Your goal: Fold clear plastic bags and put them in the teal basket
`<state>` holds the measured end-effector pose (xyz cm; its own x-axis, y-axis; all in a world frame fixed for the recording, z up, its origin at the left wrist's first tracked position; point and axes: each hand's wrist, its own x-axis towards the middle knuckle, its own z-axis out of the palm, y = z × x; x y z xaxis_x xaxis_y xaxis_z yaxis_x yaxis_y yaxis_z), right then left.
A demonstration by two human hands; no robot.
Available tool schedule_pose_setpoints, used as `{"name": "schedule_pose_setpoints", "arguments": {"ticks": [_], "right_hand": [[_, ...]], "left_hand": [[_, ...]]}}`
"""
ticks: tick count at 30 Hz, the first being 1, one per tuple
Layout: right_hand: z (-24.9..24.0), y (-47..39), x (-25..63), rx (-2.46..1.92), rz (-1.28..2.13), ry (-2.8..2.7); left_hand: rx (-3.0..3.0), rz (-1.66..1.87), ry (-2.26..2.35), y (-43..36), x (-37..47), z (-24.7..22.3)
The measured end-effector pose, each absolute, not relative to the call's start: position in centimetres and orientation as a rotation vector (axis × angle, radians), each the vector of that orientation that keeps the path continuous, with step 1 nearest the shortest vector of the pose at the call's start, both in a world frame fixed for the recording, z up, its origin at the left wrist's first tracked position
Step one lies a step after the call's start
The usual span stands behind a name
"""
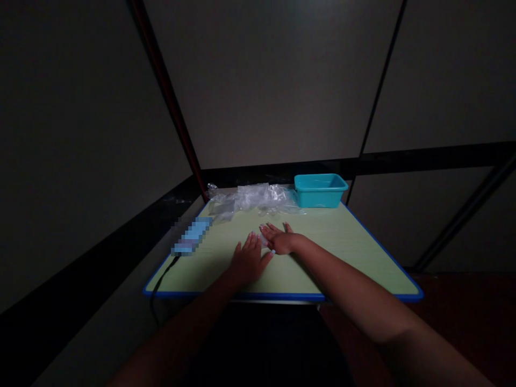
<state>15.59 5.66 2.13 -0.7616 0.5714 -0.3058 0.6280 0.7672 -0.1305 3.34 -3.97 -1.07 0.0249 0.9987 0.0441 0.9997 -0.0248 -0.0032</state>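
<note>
The left hand lay open, palm down, just right of the middle of the scene's left half, its fingers pointing to the far side and its thumb out to the right. The right hand was open too, palm down with the fingers spread, and reached in from the near right. Both were low over a pale green surface with a blue edge. A small, thin, whitish piece lay between the hands near the middle of the surface, partly covered by the right fingers; its material was too small to tell.

Crumpled clear plastic bags were spread along the far left and far middle of the surface. A turquoise rectangular plastic basin stood upright at the far right, just beside the right end of the bags. At the left edge lay a light-blue rectangular object, blurred by pixelation, and a black cable ran from its near end over the edge and down. Behind the surface rose a grey panelled wall with dark bands, and a dark reddish floor showed at the near right.
</note>
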Motion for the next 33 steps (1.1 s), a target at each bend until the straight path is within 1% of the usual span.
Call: {"name": "schedule_pose_setpoints", "arguments": {"ticks": [12, 16, 20, 25, 30, 33], "right_hand": [[2.0, 5.9, 15.6, 0.937, -0.372, 2.728], [2.0, 5.8, 15.6, 0.94, -0.38, 2.734], [2.3, 5.5, 15.9, 0.932, -0.377, 2.809], [3.7, 5.9, 16.8, 0.896, -0.541, 3.03], [4.1, 6.3, 17.1, 0.79, -0.606, 3.097], [3.3, 5.7, 16.7, 0.903, -0.535, 3.066]], "left_hand": [[-2.719, -0.166, -1.797, -5.1, -3.0, -0.3], [-2.757, -0.195, -1.773, -5.2, -3.6, -0.2], [-2.737, -0.327, -1.703, -5.3, -3.7, -0.3], [-2.679, -0.484, -1.585, -5.9, -3.8, -0.4], [-2.713, -0.475, -1.555, -6.0, -3.9, -0.7], [-2.718, -0.426, -1.631, -5.8, -3.9, -0.8]]}}
